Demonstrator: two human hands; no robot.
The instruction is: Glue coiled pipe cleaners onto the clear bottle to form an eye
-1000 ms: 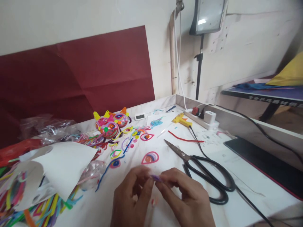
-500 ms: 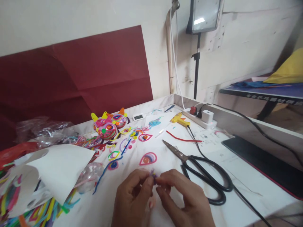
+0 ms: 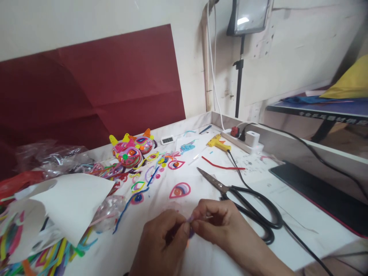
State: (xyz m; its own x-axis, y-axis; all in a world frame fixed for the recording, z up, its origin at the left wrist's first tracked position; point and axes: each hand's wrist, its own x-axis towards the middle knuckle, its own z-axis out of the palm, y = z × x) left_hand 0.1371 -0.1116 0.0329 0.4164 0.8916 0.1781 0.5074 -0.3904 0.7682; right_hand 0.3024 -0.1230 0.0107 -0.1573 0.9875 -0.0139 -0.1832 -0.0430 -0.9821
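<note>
My left hand (image 3: 162, 239) and my right hand (image 3: 220, 224) meet at the near middle of the table. Both pinch a small purple pipe cleaner piece (image 3: 190, 219) between thumb and fingertips; the fingers cover most of it, and a bit of orange shows beneath. Just beyond them lies a pink-rimmed eye shape (image 3: 179, 190) of coiled pipe cleaner. A second eye shape (image 3: 176, 165) rests farther back. Large black-handled scissors (image 3: 222, 186) lie beside my right hand, their blades pointing away to the left.
A yellow glue gun (image 3: 219, 143) lies near a white power strip (image 3: 244, 142). Left are a white paper sheet (image 3: 77, 203), loose pipe cleaners (image 3: 57, 257) and colourful animal-like figures (image 3: 129, 151). A red pipe cleaner (image 3: 221, 165) and a black flat panel (image 3: 316, 195) are to the right.
My right hand has turned and shifted slightly up, its fingers now curled around the top of the purple piece. My left hand still pinches it, a little lower.
</note>
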